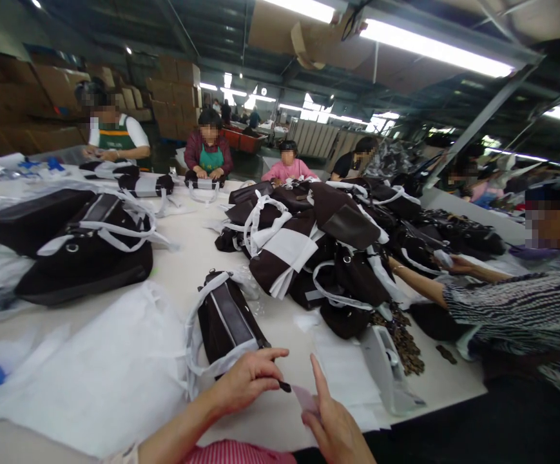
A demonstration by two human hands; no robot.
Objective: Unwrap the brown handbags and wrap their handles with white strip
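A dark brown handbag (pixel 226 316) with a grey leather-look panel lies on the table in front of me, its handles (pixel 193 335) wrapped in white material. My left hand (pixel 248 381) is at its near end, thumb and fingers closed on a small black tab (pixel 285 386) whose tip sticks out. It looks like a zipper pull, but most of it is hidden. Just right of it, my right hand (pixel 330 419) holds a small, thin, pale pinkish piece (pixel 305 399) between thumb and fingers, with the index finger pointing up. The two hands are apart.
A grey tape dispenser (pixel 388 370) stands at right beside white sheets (pixel 342 361) and a pile of small brown pieces (pixel 408 341). Dark bags (pixel 342 219) are heaped beyond. More bags (pixel 86 245) and a white sheet (pixel 110 374) lie left. A co-worker's arms (pixel 424 283) reach in from the right.
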